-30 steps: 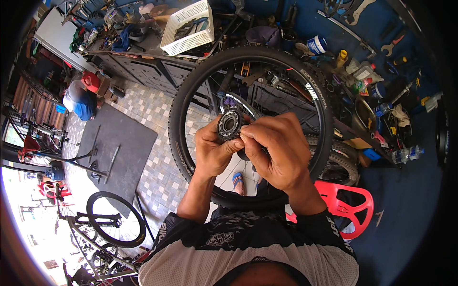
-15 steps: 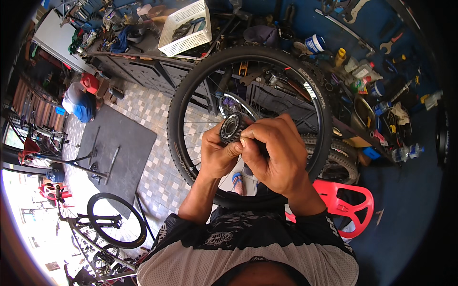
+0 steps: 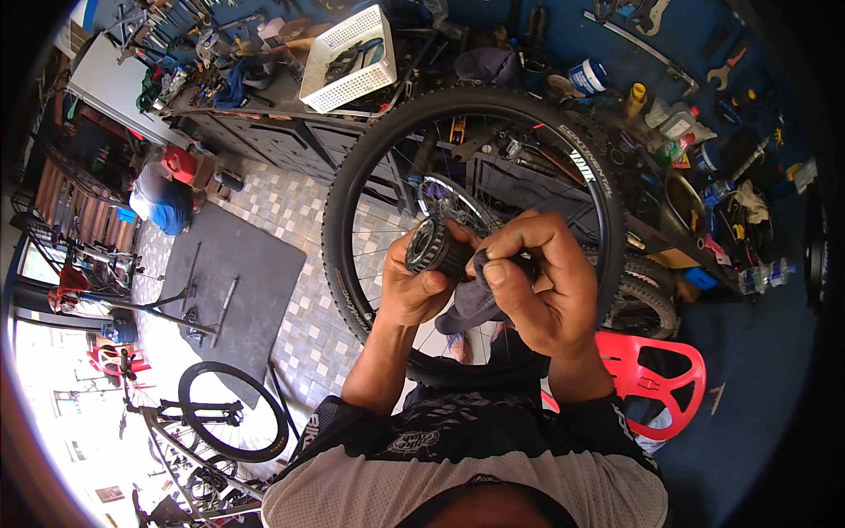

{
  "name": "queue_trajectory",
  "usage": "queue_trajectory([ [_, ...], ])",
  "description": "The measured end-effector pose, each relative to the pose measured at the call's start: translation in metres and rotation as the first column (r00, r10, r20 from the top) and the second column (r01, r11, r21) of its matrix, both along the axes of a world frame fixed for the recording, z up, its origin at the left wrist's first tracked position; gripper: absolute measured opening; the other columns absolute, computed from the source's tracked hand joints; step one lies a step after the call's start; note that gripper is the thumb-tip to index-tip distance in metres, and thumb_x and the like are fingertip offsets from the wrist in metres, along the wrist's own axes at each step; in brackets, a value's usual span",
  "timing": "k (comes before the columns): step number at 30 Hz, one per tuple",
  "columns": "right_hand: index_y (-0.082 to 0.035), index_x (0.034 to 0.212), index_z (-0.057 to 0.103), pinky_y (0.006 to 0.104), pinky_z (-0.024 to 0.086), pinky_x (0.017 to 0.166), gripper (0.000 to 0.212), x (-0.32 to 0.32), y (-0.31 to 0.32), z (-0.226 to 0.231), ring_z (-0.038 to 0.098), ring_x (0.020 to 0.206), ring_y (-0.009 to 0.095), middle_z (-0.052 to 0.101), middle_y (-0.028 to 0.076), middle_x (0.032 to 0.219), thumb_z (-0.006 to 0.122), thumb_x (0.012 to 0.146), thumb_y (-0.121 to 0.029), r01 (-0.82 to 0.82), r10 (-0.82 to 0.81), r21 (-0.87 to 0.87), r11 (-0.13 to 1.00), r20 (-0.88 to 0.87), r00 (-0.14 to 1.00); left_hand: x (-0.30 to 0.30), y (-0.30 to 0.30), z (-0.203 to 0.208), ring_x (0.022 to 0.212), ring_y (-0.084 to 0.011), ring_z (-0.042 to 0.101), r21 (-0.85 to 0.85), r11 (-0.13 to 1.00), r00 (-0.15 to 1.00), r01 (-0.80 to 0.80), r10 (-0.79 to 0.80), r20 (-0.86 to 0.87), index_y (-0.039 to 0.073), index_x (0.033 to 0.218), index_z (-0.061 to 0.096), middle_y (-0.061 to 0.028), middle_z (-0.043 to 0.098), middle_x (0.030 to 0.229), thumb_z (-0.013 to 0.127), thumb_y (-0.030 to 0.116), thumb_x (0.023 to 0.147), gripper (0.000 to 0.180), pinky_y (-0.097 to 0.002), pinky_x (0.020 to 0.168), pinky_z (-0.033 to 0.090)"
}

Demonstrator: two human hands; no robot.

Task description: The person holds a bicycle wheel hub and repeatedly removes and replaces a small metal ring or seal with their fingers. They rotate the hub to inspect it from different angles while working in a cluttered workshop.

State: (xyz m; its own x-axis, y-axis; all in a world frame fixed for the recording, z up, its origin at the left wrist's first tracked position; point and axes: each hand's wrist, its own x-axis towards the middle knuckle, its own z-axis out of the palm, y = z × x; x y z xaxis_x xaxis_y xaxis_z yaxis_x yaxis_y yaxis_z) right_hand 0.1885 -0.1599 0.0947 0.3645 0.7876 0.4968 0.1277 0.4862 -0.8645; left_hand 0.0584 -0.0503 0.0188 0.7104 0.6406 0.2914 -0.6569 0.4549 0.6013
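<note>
Above an upright bicycle wheel [image 3: 338, 220], near the middle of a crowded workshop, you hold a dark ribbed cylinder [image 3: 451, 259] in your left hand [image 3: 412, 297], your thumb along its lower flank and your fingers curled mostly out of sight behind it. Your right hand [image 3: 559, 295] pinches a dark grey cloth [image 3: 480, 301] between thumb and forefinger, just beside the cylinder's far end; whether your right fingers touch the part itself, you cannot tell from this angle. The cloth hangs bunched below, soft and limp.

The cylinder looks like metal: stiff, dense for its size yet probably light enough for one hand, and unlikely to dent under your fingers. Any grease on it would make it slippery, though none can be made out. Its ribbed sides seem the surest hold for you, thumb against fingers across the barrel, leaving the ringed end uncovered.

That ringed, hollow end faces up and to your left, partly toward your head. From it the long axis slants down to your right, toward the cloth, tilted rather than level. Behind the wheel runs a cluttered bench [image 3: 255, 130], a white basket [image 3: 356, 91] on top.
</note>
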Motion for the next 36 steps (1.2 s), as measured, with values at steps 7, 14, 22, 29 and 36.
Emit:
queue_trajectory([
  [7, 0.0, 0.113, 0.062, 0.0224, 0.047, 0.054, 0.018, 0.006, -0.008, 0.004, 0.06, 0.059, 0.005, 0.07, 0.005, 0.099, 0.07, 0.098, -0.006, -0.086, 0.086, -0.142, 0.986, -0.006, 0.996, 0.0, 0.005, -0.002, 0.103, -0.0258, 0.07, 0.073, 0.997, 1.0, 0.014, -0.013, -0.008, -0.008, 0.126, 0.06, -0.0219, 0.067, 0.121, 0.089, 0.028, 0.084, 0.062, -0.0378, 0.084, 0.059],
  [14, 0.002, 0.114, 0.06, 0.0255, 0.05, 0.086, 0.024, 0.001, -0.003, 0.002, 0.062, 0.095, 0.009, 0.061, 0.008, 0.111, 0.071, 0.093, -0.003, -0.131, 0.118, -0.192, 0.973, -0.079, 0.99, -0.009, 0.006, -0.001, 0.1, -0.0264, 0.069, 0.167, 0.981, 0.984, -0.102, 0.124, -0.128, -0.007, 0.132, 0.055, -0.0226, 0.067, 0.121, 0.081, 0.031, 0.093, 0.06, -0.0387, 0.08, 0.06],
  [22, 0.004, 0.11, 0.067, 0.0267, 0.054, 0.08, 0.014, 0.013, 0.002, -0.009, 0.066, 0.09, 0.012, 0.068, 0.012, 0.103, 0.066, 0.096, 0.001, 0.037, -0.027, -0.058, 0.998, 0.166, 0.986, 0.0, -0.004, 0.007, 0.091, -0.022, 0.07, 0.142, 0.975, 0.972, -0.169, 0.189, -0.138, -0.005, 0.123, 0.059, -0.0134, 0.07, 0.106, 0.086, 0.026, 0.088, 0.054, -0.0344, 0.078, 0.058],
  [29, 0.003, 0.102, 0.069, 0.0237, 0.056, 0.073, 0.016, -0.002, 0.005, -0.006, 0.07, 0.085, 0.014, 0.072, 0.013, 0.101, 0.074, 0.088, 0.008, 0.156, -0.149, -0.067, 0.985, 0.097, 0.984, -0.003, -0.009, 0.01, 0.094, -0.017, 0.069, 0.114, 0.98, 0.974, -0.165, 0.18, -0.139, -0.003, 0.121, 0.059, -0.0103, 0.07, 0.107, 0.088, 0.019, 0.085, 0.051, -0.0308, 0.081, 0.057],
  [36, -0.001, 0.102, 0.07, 0.0333, 0.056, 0.072, 0.02, -0.007, 0.015, -0.005, 0.071, 0.082, 0.023, 0.073, 0.012, 0.097, 0.079, 0.084, 0.003, 0.256, -0.284, 0.127, 0.958, 0.312, 0.907, -0.005, -0.007, 0.003, 0.096, -0.0098, 0.065, 0.148, 0.974, 0.972, -0.171, 0.192, -0.138, 0.002, 0.113, 0.057, -0.0043, 0.069, 0.106, 0.089, 0.017, 0.085, 0.045, -0.0248, 0.085, 0.053],
])
